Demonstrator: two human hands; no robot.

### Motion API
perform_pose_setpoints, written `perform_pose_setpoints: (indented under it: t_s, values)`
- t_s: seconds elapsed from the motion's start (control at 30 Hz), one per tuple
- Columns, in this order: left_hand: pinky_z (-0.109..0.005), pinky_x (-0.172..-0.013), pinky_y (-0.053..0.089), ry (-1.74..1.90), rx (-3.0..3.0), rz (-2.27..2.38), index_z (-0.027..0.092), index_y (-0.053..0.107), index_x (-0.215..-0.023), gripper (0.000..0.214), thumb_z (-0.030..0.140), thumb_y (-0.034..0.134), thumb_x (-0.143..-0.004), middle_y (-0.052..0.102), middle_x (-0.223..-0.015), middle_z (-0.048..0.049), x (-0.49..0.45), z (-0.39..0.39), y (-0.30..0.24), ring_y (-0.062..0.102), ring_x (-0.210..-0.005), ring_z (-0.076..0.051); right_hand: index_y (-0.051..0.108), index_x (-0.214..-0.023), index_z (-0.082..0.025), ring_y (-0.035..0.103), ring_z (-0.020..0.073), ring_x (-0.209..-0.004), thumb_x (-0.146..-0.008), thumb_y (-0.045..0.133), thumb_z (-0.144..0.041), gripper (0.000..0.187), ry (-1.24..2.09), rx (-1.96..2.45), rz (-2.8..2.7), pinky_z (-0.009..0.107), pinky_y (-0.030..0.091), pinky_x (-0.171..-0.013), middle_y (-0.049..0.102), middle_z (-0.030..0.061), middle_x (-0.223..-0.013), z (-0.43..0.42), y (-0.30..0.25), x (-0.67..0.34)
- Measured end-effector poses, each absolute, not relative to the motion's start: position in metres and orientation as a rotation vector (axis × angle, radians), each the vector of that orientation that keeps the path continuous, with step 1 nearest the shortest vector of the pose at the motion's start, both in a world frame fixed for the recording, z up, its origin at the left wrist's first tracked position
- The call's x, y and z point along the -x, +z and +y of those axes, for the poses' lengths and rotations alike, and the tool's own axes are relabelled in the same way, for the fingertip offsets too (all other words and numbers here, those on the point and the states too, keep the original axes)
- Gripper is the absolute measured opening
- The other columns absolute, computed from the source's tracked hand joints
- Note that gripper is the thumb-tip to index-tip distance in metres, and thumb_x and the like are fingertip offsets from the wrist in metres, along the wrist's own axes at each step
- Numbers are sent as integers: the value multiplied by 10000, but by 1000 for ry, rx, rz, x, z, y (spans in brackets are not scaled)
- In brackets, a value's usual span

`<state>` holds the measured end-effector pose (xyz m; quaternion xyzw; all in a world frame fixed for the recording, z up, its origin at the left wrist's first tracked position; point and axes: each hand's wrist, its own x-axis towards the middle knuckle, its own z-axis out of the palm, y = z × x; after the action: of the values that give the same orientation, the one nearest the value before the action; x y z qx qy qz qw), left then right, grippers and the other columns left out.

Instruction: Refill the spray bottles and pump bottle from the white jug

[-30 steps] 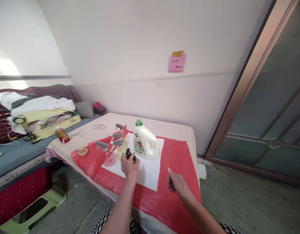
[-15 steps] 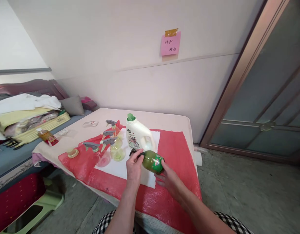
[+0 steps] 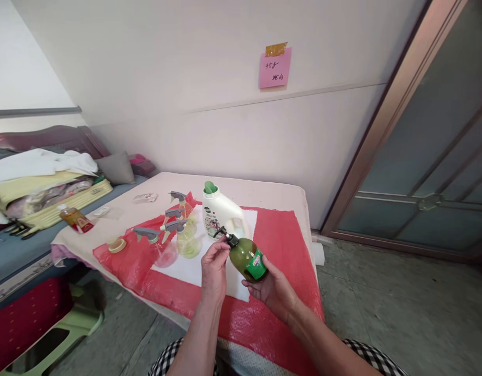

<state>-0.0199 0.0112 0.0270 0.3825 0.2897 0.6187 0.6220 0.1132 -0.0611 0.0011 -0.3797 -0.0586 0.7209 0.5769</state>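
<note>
- From where I stand, the right hand (image 3: 278,290) is closed around the lower end of a green pump bottle (image 3: 245,258), thumb along its side and fingers under its base.
- The bottle leans, its black pump (image 3: 232,240) up and toward the left hand (image 3: 214,266), its base against the right palm; the green label faces upward.
- The left hand's thumb and fingers are bunched right at the pump's neck; whether they pinch it I can't tell.
- Bottle and hands are over a white sheet (image 3: 189,271), which lies on a larger red sheet (image 3: 282,235).
- Just beyond the pump stands a white jug (image 3: 221,209) with a green spout.
- Left of the jug are four spray bottles (image 3: 189,245) with grey heads.
- Farther left, a pale cap (image 3: 117,245) sits on the red sheet.
- Near the table's (image 3: 272,196) far-left edge is an amber bottle (image 3: 74,219).
</note>
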Motion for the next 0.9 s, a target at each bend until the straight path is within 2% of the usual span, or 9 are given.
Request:
perform_pose_setpoints:
  t_s: [0.07,0.17,0.23,0.33,0.43,0.57,0.7,0.8,0.9]
  values:
    - [-367,-992,392,1419,-838,657,207,680,-800,151,258,762,-684,690,-1075,-46,17,8,28,604,-1088,-211,493,-1210,-170,680,213,-678,-932,483,-511,440,1692,848,-134,238,498,-549,663,96,-932,-62,2,-114]
    - [-346,-954,418,1356,-881,738,238,650,-1045,307,370,702,-773,678,-1114,-53,13,6,27,608,-1055,-191,477,-1246,-185,678,210,-662,-924,503,-499,450,1703,834,-183,237,492,-528,665,102,-969,-63,1,-113]
    - [-335,-928,433,1291,-971,787,223,631,-1121,366,436,636,-824,669,-1139,-76,12,6,26,602,-1052,-197,461,-1273,-198,678,210,-656,-901,548,-480,475,1710,850,-213,231,481,-510,667,101,-991,-63,0,-111]
    - [-318,-869,457,1249,-1045,811,175,663,-1071,384,478,595,-844,678,-1097,-100,13,6,26,613,-1000,-207,435,-1300,-216,680,215,-679,-843,633,-472,560,1709,853,-252,231,474,-520,668,102,-1023,-65,0,-108]
    - [-299,-838,465,1267,-1024,804,164,680,-1049,395,482,619,-823,681,-1094,-102,14,7,27,619,-971,-204,398,-1324,-250,681,219,-741,-775,719,-454,668,1701,800,-309,249,492,-598,664,98,-1058,-68,0,-107]
    - [-282,-797,474,1300,-1005,802,168,683,-1058,395,477,628,-817,686,-1081,-97,13,7,28,630,-932,-193,384,-1289,-278,659,251,-906,-692,796,-401,736,1628,769,-388,289,507,-703,601,84,-1186,-68,0,-104]
    - [-286,-799,479,1361,-886,776,164,689,-1002,365,471,641,-810,699,-1017,-82,9,8,27,642,-917,-187,381,-1255,-278,551,269,-1124,-636,844,-336,775,1240,878,-619,348,508,-846,482,78,-1325,-64,-4,-99]
    - [-295,-801,491,1358,-686,686,156,692,-948,352,465,679,-781,711,-978,-75,7,8,27,655,-900,-187,361,-1302,-279,455,276,-1244,-651,839,-259,808,824,1015,-896,415,443,-997,402,94,-1399,-64,-7,-99]
    - [-294,-779,505,1300,-507,638,154,692,-919,332,450,700,-768,723,-915,-54,9,8,29,669,-829,-172,446,-1281,-284,338,287,-1346,-777,721,-207,579,454,1104,-1210,503,300,-1117,343,83,-1460,-71,-7,-99]
